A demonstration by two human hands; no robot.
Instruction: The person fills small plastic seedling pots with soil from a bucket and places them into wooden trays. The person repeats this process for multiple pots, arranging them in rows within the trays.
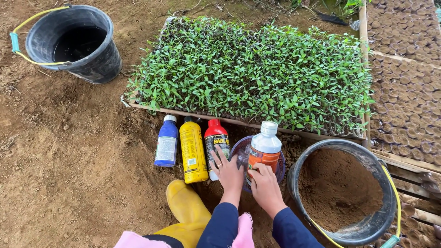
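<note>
place: outdoor plant nursery
ground: bare brown soil (69,160)
stock: dense seedling tray (257,73), rows of soil-filled pots (404,82)
gear: black buckets (73,41)

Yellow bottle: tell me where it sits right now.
In the head view the yellow bottle lies on the soil left of centre, between the blue bottle and the red-capped bottle, just below the seedling tray and above the yellow boot.

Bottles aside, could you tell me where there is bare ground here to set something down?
Bare soil lies left of the blue bottle, below the black bucket and beside the yellow boot. It is crowded between the seedling tray and the soil bucket, where both hands work at the white bottle.
</note>
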